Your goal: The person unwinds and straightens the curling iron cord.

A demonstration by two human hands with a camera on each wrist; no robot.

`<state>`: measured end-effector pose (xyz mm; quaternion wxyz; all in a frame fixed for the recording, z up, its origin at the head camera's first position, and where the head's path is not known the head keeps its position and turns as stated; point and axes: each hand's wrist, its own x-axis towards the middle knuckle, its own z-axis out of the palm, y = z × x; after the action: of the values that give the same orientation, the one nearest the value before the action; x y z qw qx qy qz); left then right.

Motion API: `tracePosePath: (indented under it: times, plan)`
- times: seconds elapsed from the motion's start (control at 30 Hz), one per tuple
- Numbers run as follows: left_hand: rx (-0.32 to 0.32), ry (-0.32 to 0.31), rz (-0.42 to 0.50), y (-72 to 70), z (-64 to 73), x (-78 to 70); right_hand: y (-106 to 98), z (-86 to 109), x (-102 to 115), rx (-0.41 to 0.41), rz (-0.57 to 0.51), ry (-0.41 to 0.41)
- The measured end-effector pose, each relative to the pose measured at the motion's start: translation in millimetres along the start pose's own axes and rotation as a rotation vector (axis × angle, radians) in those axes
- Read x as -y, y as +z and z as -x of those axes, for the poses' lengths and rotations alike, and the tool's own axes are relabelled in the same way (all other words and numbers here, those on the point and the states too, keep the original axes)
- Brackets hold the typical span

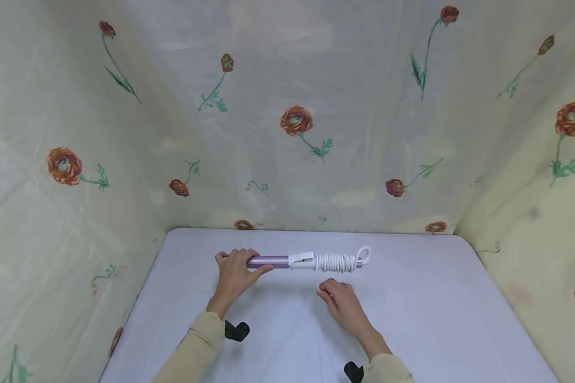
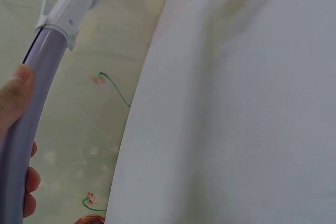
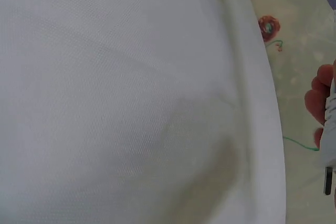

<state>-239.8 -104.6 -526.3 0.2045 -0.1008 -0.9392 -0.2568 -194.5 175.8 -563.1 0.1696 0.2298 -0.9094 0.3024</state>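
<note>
My left hand (image 1: 236,274) grips a purple tube (image 1: 274,261) by its left part, thumb along the near side and fingers wrapped behind. The tube is held level above the table and has a white clip-like fitting (image 1: 301,259) at its middle. Right of that fitting, a white cord (image 1: 336,263) is wound in several close turns, with a loop standing up at the right end. A strand drops from the left end of the coil to my right hand (image 1: 346,308), which pinches it just below. In the left wrist view, the fingers curl round the purple tube (image 2: 44,69).
A white-covered table (image 1: 426,298) lies beneath both hands. Cream cloth with printed flowers (image 1: 297,121) hangs behind and at both sides. Black pieces, one at the left wrist (image 1: 237,331) and one at the right wrist (image 1: 353,371), stick out by the sleeves.
</note>
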Motion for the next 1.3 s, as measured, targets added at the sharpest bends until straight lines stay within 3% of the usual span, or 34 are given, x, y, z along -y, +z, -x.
tracePosePath:
  times: [0.17,0.23,0.4,0.57,0.67,0.8,1.0,1.3]
  plan:
    - [-0.036,0.022,-0.032,0.3,-0.4,1.0,-6.2,0.2,7.6,0.091,-0.096,0.072]
    - [-0.045,0.031,-0.038,0.4,-1.4,0.8,-7.8,-0.4,8.9,0.110,-0.085,0.075]
    - [-0.042,0.048,-0.056,1.7,-4.2,-1.3,-11.0,-5.1,11.3,0.104,0.011,0.052]
    - [-0.030,0.015,-0.081,2.2,-3.7,-2.9,-14.7,-8.1,18.3,0.122,-0.025,0.104]
    - [-0.029,-0.006,-0.095,2.1,-2.8,-2.6,-19.7,-8.7,24.1,0.086,-0.035,0.118]
    - [-0.034,-0.002,-0.093,4.0,-2.0,-1.3,-29.7,-11.8,29.3,-0.008,-0.010,0.047]
    - [-0.028,0.011,-0.096,8.2,1.9,-1.0,-47.1,-24.5,28.5,-0.099,0.134,-0.121]
    - [-0.039,0.025,-0.066,9.0,0.3,-2.1,-84.0,-53.7,24.2,0.006,0.228,-0.174]
